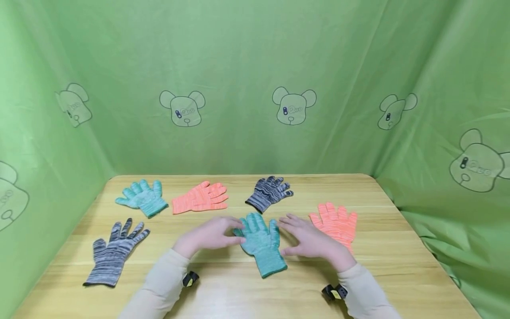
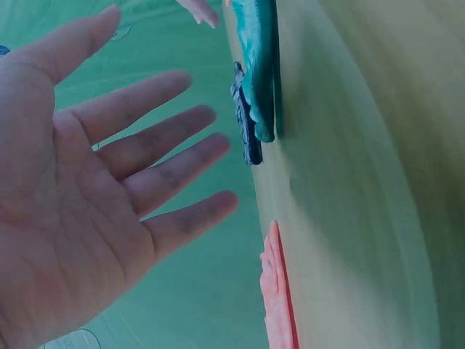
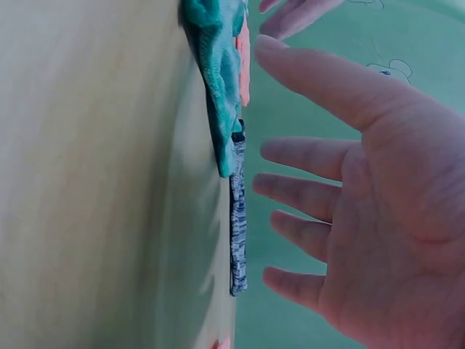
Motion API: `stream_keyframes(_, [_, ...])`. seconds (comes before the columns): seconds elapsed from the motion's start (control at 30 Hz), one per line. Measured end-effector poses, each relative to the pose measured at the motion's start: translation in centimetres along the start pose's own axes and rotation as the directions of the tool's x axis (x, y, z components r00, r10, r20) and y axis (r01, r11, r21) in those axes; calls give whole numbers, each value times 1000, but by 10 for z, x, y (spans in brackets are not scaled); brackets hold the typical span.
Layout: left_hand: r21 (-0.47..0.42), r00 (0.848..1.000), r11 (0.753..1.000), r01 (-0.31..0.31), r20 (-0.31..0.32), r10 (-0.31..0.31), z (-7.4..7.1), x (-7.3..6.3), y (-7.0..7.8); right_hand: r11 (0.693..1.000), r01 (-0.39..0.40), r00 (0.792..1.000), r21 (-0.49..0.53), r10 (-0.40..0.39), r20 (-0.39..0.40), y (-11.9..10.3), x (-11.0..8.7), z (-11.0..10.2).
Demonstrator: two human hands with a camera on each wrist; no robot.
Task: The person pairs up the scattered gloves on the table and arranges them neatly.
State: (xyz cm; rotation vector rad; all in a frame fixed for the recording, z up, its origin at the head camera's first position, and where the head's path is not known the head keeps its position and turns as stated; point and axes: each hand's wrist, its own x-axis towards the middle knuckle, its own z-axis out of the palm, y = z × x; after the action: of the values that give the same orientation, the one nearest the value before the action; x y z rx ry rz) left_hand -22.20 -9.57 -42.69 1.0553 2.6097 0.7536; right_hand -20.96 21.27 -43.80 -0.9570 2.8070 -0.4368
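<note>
A teal knit glove [image 1: 260, 243] lies on the table with its cuff toward the person, between the two hands. My left hand [image 1: 219, 232] hovers at its left side, and its palm and spread fingers face the left wrist view [image 2: 94, 189] with nothing in them. On the glove's other side is my right hand [image 1: 304, 237], its fingers apart and empty in the right wrist view too. Behind the right hand lies a coral glove [image 1: 336, 221], partly covered by that wrist. A black-and-grey striped glove [image 1: 268, 193] sits just beyond the teal one.
Farther left lie another teal glove [image 1: 145, 197], a second coral glove [image 1: 201, 198] and another striped glove [image 1: 113, 257]. The wooden table [image 1: 231, 292] is enclosed by green curtains [image 1: 239, 146] printed with bear faces.
</note>
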Motion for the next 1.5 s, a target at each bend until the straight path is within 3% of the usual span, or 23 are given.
stream_keyframes(0.2, [27,998,999,-30,60,29,5,2,-2,1000,-9,998,11,8,55,-4,3,4])
stream_keyframes(0.53, [18,995,1000,3,98,-5,9,1,-6,1000,-3,997,-4,3,78,-9,5,12])
stream_keyframes(1.07, [-22,993,994,104,54,-103,1,-5,-20,999,35,996,-29,-33,87,-21,6,19])
stream_keyframes(1.5, [-23,992,993,117,55,-116,-2,-6,-21,998,55,993,-24,-52,104,-26,6,18])
